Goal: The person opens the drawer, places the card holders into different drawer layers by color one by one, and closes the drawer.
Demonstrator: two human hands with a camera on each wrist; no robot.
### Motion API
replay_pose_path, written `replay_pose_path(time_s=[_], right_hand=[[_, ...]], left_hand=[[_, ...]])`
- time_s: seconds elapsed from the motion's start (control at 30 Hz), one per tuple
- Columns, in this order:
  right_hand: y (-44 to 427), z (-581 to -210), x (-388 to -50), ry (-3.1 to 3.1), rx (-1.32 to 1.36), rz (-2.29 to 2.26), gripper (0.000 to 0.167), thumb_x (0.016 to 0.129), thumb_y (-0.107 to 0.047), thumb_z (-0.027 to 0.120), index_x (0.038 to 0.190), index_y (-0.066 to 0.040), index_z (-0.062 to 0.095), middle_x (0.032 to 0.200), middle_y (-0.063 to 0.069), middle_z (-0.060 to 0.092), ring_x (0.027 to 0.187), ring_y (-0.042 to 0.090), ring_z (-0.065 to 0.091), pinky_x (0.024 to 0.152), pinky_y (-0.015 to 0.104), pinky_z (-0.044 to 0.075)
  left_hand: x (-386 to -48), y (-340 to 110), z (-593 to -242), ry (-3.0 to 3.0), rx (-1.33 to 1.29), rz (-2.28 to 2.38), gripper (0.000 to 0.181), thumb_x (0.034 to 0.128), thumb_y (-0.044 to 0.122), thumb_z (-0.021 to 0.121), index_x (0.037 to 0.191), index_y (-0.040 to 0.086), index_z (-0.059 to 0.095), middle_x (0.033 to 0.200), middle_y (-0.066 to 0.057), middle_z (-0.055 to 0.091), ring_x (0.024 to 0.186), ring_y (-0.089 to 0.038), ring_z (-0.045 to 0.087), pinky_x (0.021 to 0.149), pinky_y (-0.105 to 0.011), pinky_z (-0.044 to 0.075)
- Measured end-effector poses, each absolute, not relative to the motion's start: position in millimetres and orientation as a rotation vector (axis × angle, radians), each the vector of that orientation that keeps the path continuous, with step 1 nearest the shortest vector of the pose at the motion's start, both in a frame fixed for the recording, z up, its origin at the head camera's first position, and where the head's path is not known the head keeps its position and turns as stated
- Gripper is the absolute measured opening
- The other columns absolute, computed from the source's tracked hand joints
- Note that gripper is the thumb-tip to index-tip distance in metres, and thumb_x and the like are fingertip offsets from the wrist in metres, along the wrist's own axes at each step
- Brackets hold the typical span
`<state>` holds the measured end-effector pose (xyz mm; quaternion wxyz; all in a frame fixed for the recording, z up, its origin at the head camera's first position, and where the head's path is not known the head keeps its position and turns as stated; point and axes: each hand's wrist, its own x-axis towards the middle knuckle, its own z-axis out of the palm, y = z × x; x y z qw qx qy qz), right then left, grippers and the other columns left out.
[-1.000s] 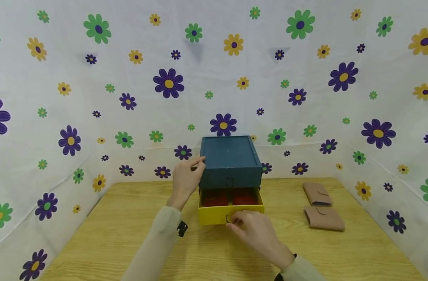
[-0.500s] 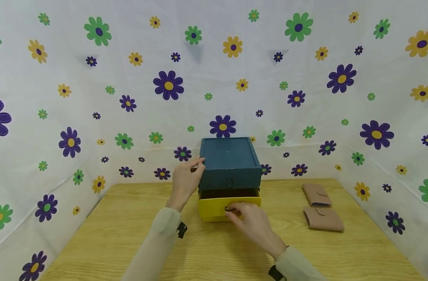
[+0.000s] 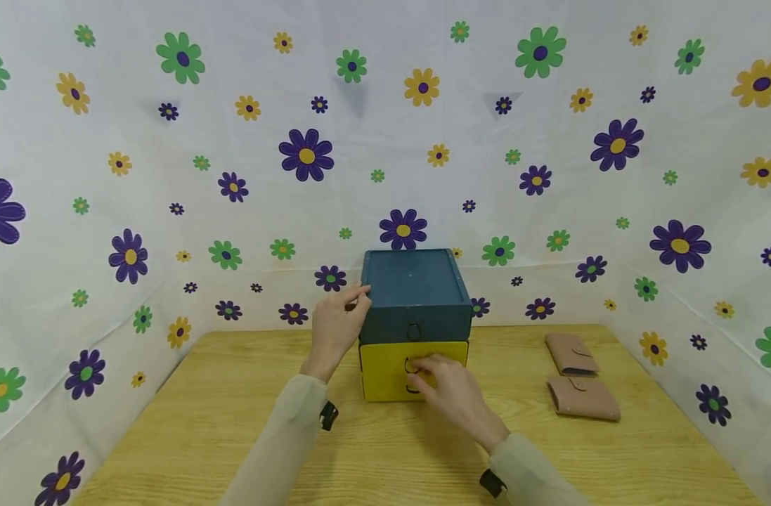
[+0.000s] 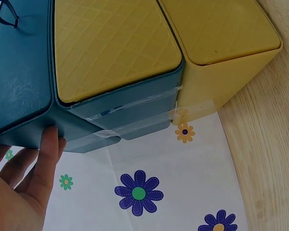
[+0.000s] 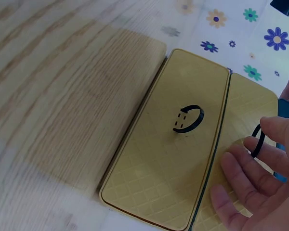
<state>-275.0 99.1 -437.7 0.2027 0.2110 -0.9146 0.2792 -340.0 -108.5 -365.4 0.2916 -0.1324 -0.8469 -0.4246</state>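
Note:
A stacked drawer box stands at the back of the table, with a blue top section (image 3: 413,277) over yellow drawers. My right hand (image 3: 457,400) pinches the black loop handle (image 5: 258,148) of the upper yellow drawer (image 3: 385,356) between thumb and index finger. That drawer front lies flush with the box. Below it, the lower yellow drawer (image 5: 154,149) carries its own black loop (image 5: 201,115). My left hand (image 3: 336,327) rests against the left side of the blue section, fingertips touching it. The drawers' insides are hidden.
Two pinkish-brown snap wallets, a rear one (image 3: 571,351) and a front one (image 3: 584,399), lie on the right of the wooden table (image 3: 233,422). A white cloth with printed flowers (image 3: 385,190) surrounds the table at the back and sides.
The upper yellow drawer, pulled out with red things inside, has slid back into the box, my right hand moving away from me with it. My left hand has stayed in place.

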Motion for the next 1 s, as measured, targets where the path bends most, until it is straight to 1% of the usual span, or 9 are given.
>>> replay_pose_path(time_s=[0.17, 0.33, 0.53, 0.63, 0.73, 0.77, 0.83, 0.93, 1.0], right_hand=[[100.0, -439.3, -278.6, -2.545, 0.615, 0.813, 0.021, 0.090, -0.027, 0.069, 0.108, -0.017, 0.075, 0.107, -0.001, 0.072, 0.094, 0.017, 0.069, 0.078, 0.036, 0.058], [101.1, -439.4, -281.4, -2.539, 0.626, 0.849, 0.020, 0.090, -0.023, 0.070, 0.108, -0.015, 0.074, 0.107, 0.001, 0.072, 0.091, 0.016, 0.068, 0.077, 0.035, 0.057], [102.9, -441.3, -284.6, -2.547, 0.613, 0.881, 0.022, 0.089, -0.023, 0.071, 0.109, -0.015, 0.073, 0.107, 0.000, 0.071, 0.091, 0.015, 0.067, 0.078, 0.034, 0.057], [104.4, -442.3, -284.7, -2.536, 0.624, 0.918, 0.026, 0.088, -0.020, 0.072, 0.113, -0.013, 0.070, 0.108, 0.001, 0.070, 0.092, 0.015, 0.066, 0.081, 0.035, 0.057], [107.5, -443.8, -283.9, -2.518, 0.619, 1.006, 0.029, 0.087, -0.013, 0.073, 0.114, -0.011, 0.063, 0.105, 0.002, 0.069, 0.092, 0.015, 0.066, 0.083, 0.035, 0.057], [108.9, -444.4, -283.7, -2.515, 0.609, 1.028, 0.028, 0.087, -0.011, 0.073, 0.112, -0.011, 0.061, 0.103, 0.001, 0.069, 0.091, 0.014, 0.066, 0.082, 0.034, 0.057], [111.7, -445.6, -283.1, -2.523, 0.581, 1.042, 0.021, 0.086, -0.009, 0.073, 0.103, -0.012, 0.060, 0.095, 0.000, 0.068, 0.086, 0.013, 0.065, 0.078, 0.031, 0.056], [115.6, -449.2, -283.3, -2.581, 0.592, 0.945, 0.010, 0.086, -0.010, 0.073, 0.092, -0.013, 0.065, 0.086, -0.003, 0.069, 0.076, 0.009, 0.063, 0.070, 0.025, 0.054], [117.4, -452.5, -284.0, -2.639, 0.638, 0.860, 0.004, 0.086, -0.011, 0.072, 0.089, -0.013, 0.071, 0.083, -0.004, 0.070, 0.072, 0.007, 0.061, 0.067, 0.023, 0.053]], left_hand=[[-339.5, -108.1, -365.3, -2.252, -0.357, -1.128, 0.031, 0.0969, 0.025, 0.054, 0.120, 0.015, 0.072, 0.129, -0.008, 0.066, 0.084, -0.021, 0.073, 0.051, -0.025, 0.050], [-339.3, -107.8, -364.8, -2.265, -0.356, -1.122, 0.031, 0.0972, 0.026, 0.053, 0.121, 0.015, 0.072, 0.130, -0.007, 0.065, 0.089, -0.021, 0.073, 0.059, -0.026, 0.055], [-340.6, -106.8, -365.3, -2.255, -0.357, -1.111, 0.032, 0.0974, 0.027, 0.053, 0.121, 0.015, 0.071, 0.130, -0.006, 0.065, 0.092, -0.023, 0.073, 0.067, -0.031, 0.059], [-340.7, -106.7, -365.9, -2.249, -0.365, -1.111, 0.033, 0.0974, 0.028, 0.052, 0.121, 0.015, 0.071, 0.130, -0.008, 0.065, 0.093, -0.024, 0.073, 0.070, -0.032, 0.059], [-340.2, -106.7, -366.5, -2.252, -0.366, -1.125, 0.033, 0.0972, 0.028, 0.052, 0.121, 0.015, 0.071, 0.131, -0.009, 0.064, 0.094, -0.024, 0.073, 0.071, -0.033, 0.060], [-339.9, -106.8, -366.4, -2.252, -0.368, -1.131, 0.033, 0.0972, 0.028, 0.053, 0.121, 0.015, 0.071, 0.131, -0.009, 0.064, 0.094, -0.024, 0.073, 0.071, -0.033, 0.060], [-339.4, -107.1, -366.7, -2.255, -0.364, -1.139, 0.033, 0.0971, 0.027, 0.053, 0.121, 0.015, 0.071, 0.131, -0.009, 0.065, 0.094, -0.024, 0.073, 0.072, -0.033, 0.060], [-338.4, -107.5, -366.4, -2.249, -0.359, -1.147, 0.032, 0.0970, 0.026, 0.054, 0.120, 0.015, 0.072, 0.130, -0.009, 0.065, 0.093, -0.023, 0.073, 0.071, -0.034, 0.060], [-338.2, -107.9, -366.3, -2.243, -0.355, -1.150, 0.031, 0.0968, 0.025, 0.054, 0.120, 0.014, 0.072, 0.130, -0.009, 0.065, 0.092, -0.023, 0.073, 0.071, -0.034, 0.060]])
